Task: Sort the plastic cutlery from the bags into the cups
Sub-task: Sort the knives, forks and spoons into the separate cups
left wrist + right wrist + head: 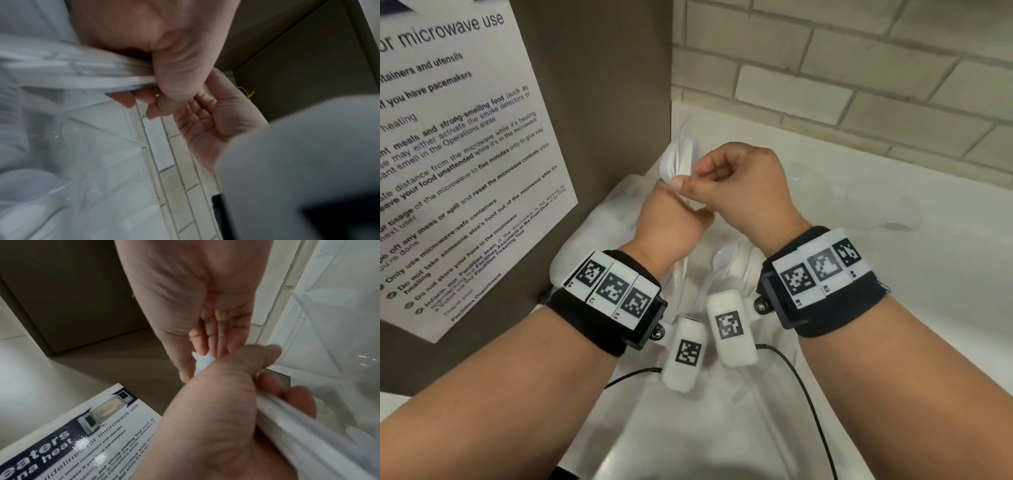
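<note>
My left hand (671,219) grips a bundle of white plastic cutlery (681,161) in its fist, held above the counter. In the left wrist view the bundle (82,76) runs out of that fist to the left. My right hand (685,181) meets it from the right and pinches the end of a white piece (202,361) between thumb and fingers. Under my wrists lies a clear bag (722,274) holding more white cutlery. A clear plastic cup (883,202) shows faintly on the counter to the right.
A brown cabinet side carrying a microwave notice (465,154) stands close on the left. A pale tiled wall (859,68) closes the back. The white counter (911,325) spreads to the right. Black cables (808,394) hang from my wrist cameras.
</note>
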A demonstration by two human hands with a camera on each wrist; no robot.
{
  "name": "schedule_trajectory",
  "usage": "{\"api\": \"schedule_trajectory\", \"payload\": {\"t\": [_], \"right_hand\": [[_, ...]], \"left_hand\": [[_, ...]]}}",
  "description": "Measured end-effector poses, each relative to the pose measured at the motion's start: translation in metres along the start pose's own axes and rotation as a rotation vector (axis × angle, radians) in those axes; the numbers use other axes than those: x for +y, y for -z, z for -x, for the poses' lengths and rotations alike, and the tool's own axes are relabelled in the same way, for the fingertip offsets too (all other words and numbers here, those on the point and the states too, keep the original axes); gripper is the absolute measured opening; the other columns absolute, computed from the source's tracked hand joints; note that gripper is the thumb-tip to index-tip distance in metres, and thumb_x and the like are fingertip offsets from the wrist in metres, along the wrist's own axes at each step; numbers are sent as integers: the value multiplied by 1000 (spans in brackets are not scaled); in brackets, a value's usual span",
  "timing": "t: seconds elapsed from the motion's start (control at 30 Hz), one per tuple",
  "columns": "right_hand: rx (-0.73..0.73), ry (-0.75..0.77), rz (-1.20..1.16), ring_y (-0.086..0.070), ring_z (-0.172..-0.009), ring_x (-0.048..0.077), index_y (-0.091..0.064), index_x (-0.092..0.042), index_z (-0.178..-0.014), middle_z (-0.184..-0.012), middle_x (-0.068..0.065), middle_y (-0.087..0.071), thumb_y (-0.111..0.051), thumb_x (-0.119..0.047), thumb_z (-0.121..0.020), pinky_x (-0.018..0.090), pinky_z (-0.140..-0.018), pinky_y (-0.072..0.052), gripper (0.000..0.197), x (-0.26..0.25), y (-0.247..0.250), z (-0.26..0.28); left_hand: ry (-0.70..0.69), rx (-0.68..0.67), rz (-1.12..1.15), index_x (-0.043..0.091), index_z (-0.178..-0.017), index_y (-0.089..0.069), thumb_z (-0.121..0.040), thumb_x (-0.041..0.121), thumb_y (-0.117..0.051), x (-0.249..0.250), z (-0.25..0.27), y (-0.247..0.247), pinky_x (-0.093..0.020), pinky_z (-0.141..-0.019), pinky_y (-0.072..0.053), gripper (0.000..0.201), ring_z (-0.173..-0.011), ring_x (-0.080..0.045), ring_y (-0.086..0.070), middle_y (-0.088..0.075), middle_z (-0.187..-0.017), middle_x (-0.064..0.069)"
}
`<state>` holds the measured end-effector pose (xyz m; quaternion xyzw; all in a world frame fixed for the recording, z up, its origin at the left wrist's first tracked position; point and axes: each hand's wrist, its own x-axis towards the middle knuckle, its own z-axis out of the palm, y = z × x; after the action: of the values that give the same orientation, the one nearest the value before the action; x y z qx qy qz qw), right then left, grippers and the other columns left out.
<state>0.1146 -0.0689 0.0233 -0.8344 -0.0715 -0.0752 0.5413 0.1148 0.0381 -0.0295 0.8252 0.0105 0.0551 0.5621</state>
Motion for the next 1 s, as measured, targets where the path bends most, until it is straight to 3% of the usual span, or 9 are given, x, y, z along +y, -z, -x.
{"api": "schedule_trajectory", "payload": {"t": [0.2, 0.3, 0.37, 0.47, 0.53, 0.63, 0.77, 0.9, 1.0], "right_hand": [[27, -44, 61, -68, -70, 14, -71, -16, -83, -74, -4, -68, -88, -36, -64, 38, -76, -59, 32, 2, -3, -1], [5, -58, 2, -67, -64, 25, -68, -14, -73, -66, 4, -66, -78, -23, -78, 45, -71, -59, 14, 3, -1, 0], [-1, -83, -32, -63, -61, 28, -63, -14, -66, -63, 8, -63, -70, -20, -85, 45, -70, -59, 22, 5, 3, 0], [-9, -80, -29, -58, -56, 23, -56, -14, -62, -57, 5, -56, -66, -20, -89, 37, -62, -54, 30, 7, 6, 1], [-25, -67, -33, -61, -59, 21, -66, -10, -72, -64, 7, -62, -70, -23, -86, 35, -63, -56, 19, 8, 4, 3], [-33, -87, -49, -55, -56, 11, -71, -5, -86, -65, 0, -60, -78, -23, -79, 27, -62, -51, 20, 8, 1, 4], [-44, -137, -108, -60, -63, 14, -70, -2, -87, -70, 7, -65, -73, -16, -82, 30, -65, -53, 15, 5, 2, 5], [-119, -141, -147, -65, -69, 17, -67, -2, -97, -84, 14, -69, -63, -14, -91, 29, -62, -54, 14, 3, 7, 8], [-140, -163, -199, -68, -77, 36, -62, 0, -101, -94, 25, -67, -59, -13, -94, 49, -62, -59, 15, 4, 8, 9]], "left_hand": [[-11, -34, 110, 11, -118, -54, -72, 17, -72, -3, 4, -12, -38, -56, -60, 50, -79, -12, -69, -68, -94, -4], [-64, -111, 301, 5, -116, -57, -75, -2, -68, -3, 7, -11, -24, -54, -49, 42, -70, -7, -65, -68, -85, -1], [-56, -191, 437, 1, -114, -58, -80, -12, -64, -2, 10, -8, -22, -51, -44, 36, -62, -4, -60, -65, -71, 8], [-56, -257, 490, 8, -111, -58, -86, -10, -60, -3, 11, -8, -22, -51, -42, 31, -61, -1, -58, -65, -68, 13], [-68, -250, 478, 9, -113, -59, -88, -9, -58, -1, 12, -8, -21, -51, -42, 31, -60, -1, -57, -65, -73, 11], [-68, -253, 492, 5, -119, -56, -88, -10, -59, 0, 12, -9, -16, -58, -46, 34, -65, 1, -61, -66, -78, 10], [-115, -289, 533, -1, -118, -57, -81, -11, -65, 2, 15, -8, -24, -75, -52, 40, -88, -10, -68, -70, -94, -3], [-74, -308, 592, 1, -115, -55, -83, -15, -62, 0, 18, -6, -12, -56, -47, 36, -63, 1, -63, -68, -68, 12], [-52, -303, 600, 3, -110, -58, -83, -10, -65, -2, 17, -5, -20, -52, -45, 31, -58, -3, -58, -64, -68, 8]]}}
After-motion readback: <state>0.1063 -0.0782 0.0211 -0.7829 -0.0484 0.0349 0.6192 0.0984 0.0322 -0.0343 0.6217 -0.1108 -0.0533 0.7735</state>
